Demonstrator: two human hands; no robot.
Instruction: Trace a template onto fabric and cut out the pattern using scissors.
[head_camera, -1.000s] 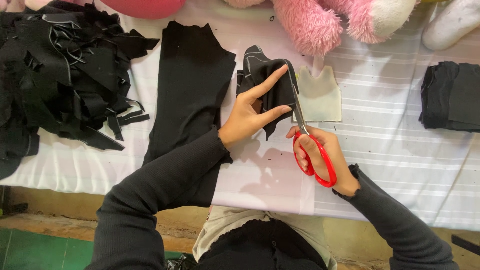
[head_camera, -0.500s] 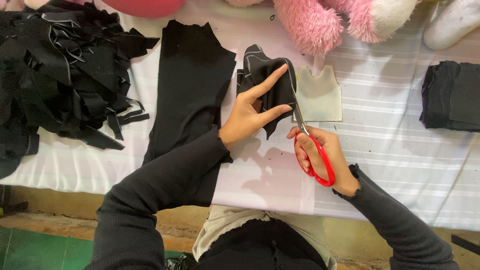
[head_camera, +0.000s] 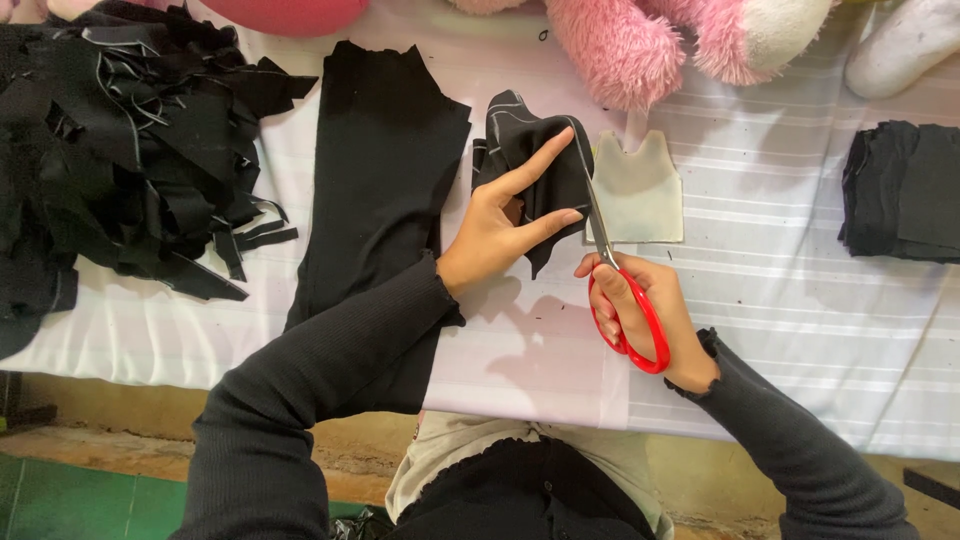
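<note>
One scissors (head_camera: 625, 300), one pattern piece (head_camera: 640, 190), perhaps two plush toys (head_camera: 640, 45)

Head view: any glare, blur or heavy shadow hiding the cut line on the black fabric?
Head view: sharp, evenly lit, no glare; soft shadows lie under the left hand and right hand. The chalk line on the black fabric piece reads clearly beside the red scissors.

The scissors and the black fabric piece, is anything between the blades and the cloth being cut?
Nothing visible does. The scissors, in the right hand, already lie along the right edge of the black fabric piece, which the left hand holds. The pale pattern piece lies just right of the blades, off the cut line.
</note>
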